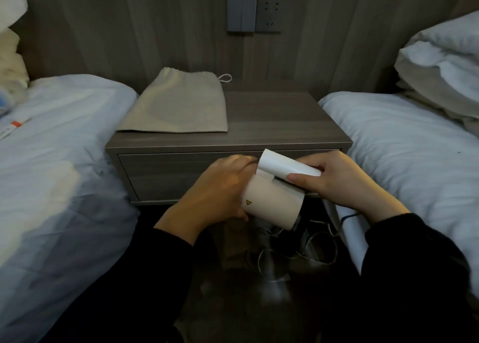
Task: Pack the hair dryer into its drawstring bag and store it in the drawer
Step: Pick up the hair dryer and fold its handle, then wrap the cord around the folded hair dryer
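White hair dryer (pixel 272 200) with yellow warning triangle (pixel 248 202), gripped in both hands (pixel 337 184).

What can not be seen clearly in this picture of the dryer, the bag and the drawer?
Head view only:
- Dryer: its left side is hidden by the left hand; the right hand covers the far end of the folded handle.
- Cord: lost in dark floor shadow, plug not visible.
- Bag: lies flat, mouth faces away, so open or tied is unclear.
- Drawer: closed, inside hidden; hands cover part of its front.
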Tool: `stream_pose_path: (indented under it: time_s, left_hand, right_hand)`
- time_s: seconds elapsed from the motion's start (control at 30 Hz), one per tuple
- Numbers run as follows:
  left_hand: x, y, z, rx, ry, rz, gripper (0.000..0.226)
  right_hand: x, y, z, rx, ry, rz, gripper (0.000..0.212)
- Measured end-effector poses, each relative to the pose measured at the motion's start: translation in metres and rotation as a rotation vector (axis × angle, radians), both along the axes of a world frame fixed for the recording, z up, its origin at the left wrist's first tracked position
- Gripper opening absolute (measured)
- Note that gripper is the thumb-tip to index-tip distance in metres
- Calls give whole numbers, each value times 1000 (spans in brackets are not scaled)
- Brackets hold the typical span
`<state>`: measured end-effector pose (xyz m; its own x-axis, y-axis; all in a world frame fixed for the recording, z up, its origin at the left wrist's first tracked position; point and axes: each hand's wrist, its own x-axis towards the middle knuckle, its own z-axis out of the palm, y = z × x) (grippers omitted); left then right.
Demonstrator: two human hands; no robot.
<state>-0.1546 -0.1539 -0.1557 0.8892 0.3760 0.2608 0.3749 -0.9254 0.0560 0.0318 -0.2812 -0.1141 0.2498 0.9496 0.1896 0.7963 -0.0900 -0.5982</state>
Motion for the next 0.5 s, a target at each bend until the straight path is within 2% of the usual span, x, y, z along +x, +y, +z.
stream_pose_path:
  time_s: [0.17,0.27,0.37,0.5]
  left_hand:
    - [-6,-1,-2,-136,-134,-38,65]
    - [-11,-1,2,-220,-108,-37,70]
    - [-14,-1,5,-322,-91,28,79]
    - [-18,3,10,-452,-217,99,75]
  right_hand:
    - [0,2,2,-20,47,-4,22]
    - [5,5,0,129,140,-128,15]
    - [18,2,-2,273,194,-229,27]
    - [32,1,-12,336,505,-210,36]
